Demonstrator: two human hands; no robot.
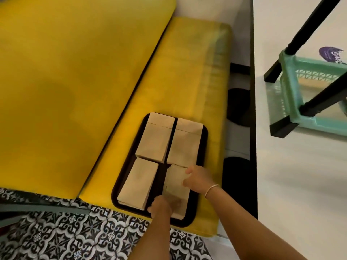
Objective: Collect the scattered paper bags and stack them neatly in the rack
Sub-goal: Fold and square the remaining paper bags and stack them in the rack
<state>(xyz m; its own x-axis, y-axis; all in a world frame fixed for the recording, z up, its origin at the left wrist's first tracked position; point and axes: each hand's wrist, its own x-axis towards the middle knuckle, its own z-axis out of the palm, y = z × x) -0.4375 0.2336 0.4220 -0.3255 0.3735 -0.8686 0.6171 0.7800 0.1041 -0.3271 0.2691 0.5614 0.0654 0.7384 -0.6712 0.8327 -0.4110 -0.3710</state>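
Head view: four stacks of paper bags lie on a black tray (203, 139) on the yellow bench seat (187, 72). Your right hand (197, 178) and left hand (161, 205) both grip the near-right stack (175, 184), fingers curled round its edges. A green crate (293, 102) sits on the white table (300, 184), well apart.

- My left grip (161, 204) reaches forward from the bottom edge, forearm bare, back of the hand up. Its fingers curl down at the near end of a bag stack (175, 186).
- My right grip (196, 178) comes in from the right, wrist bent inward, a thin bracelet (211, 189) on it. Thumb and fingers pinch the stack's right edge.
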